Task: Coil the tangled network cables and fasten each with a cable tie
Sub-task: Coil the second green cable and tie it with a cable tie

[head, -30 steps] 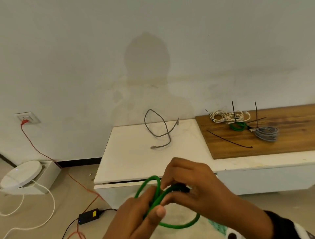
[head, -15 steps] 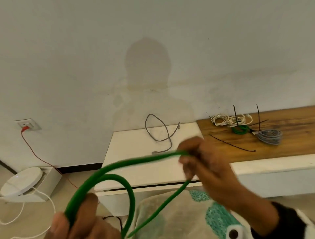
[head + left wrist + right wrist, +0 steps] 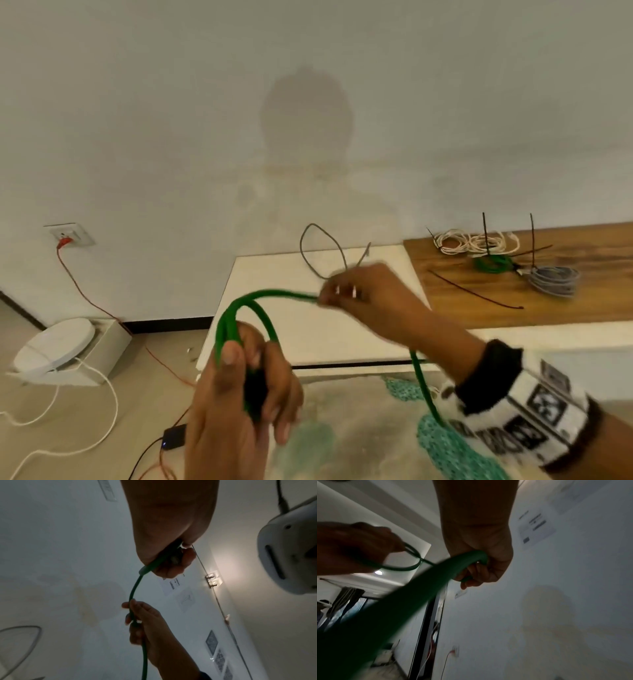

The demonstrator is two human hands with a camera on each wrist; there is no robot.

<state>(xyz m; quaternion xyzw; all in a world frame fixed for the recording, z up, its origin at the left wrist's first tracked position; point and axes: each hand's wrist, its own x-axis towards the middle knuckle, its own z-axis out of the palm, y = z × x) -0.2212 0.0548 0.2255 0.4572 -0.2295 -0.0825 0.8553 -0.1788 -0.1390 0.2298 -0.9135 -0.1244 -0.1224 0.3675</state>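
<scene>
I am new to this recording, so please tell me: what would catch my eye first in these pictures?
First, the green cable looping between both hands in the foreground: the left hand grips its loops, the right hand pinches the strand. Behind, coiled cables with black cable ties lie on the wooden board.

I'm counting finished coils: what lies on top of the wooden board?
On the wooden board: cream coils, a green coil, a grey coil, and a loose black cable tie. What the coils cover is hidden.

Bright head view; wrist views dim, blurred
</scene>
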